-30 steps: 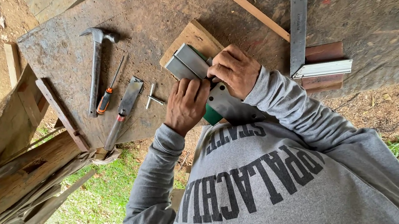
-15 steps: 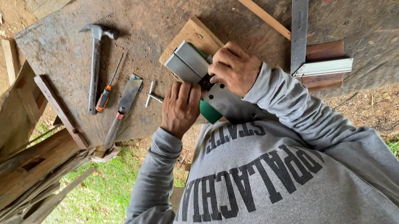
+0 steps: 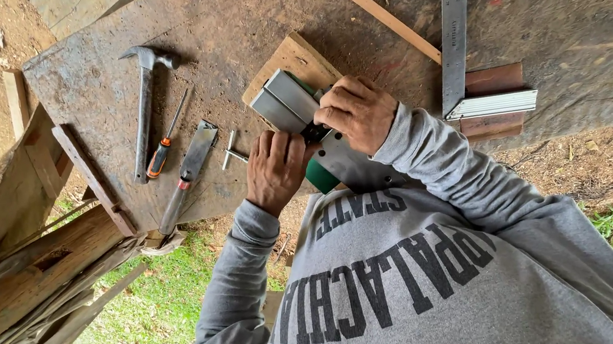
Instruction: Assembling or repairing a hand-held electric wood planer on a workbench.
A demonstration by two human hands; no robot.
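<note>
The head view is the only one, and it looks straight down on a person in a grey lettered sweatshirt leaning over a rough, dark workbench (image 3: 536, 0). Both hands are on a green and grey power tool (image 3: 294, 106) (it looks like a hand planer, though much of it is covered) that rests on a small wooden block (image 3: 292, 59) near the bench's front edge. The right hand (image 3: 354, 110) is curled tight over the tool's top, fingers closed on it. The left hand (image 3: 274, 168) is pressed against its near side, fingers bent, but whether it truly clasps the body I cannot tell. To the left lie a hammer (image 3: 144, 106), a red-handled screwdriver (image 3: 165, 147), a flat scraper-like tool (image 3: 192, 171) and a small metal key (image 3: 231, 152); to the right a steel square (image 3: 458, 34) crosses a thin wooden strip (image 3: 372, 9). The block looks loose, so it could skid under the tool, and both sets of fingers sit close to its working parts.
</note>
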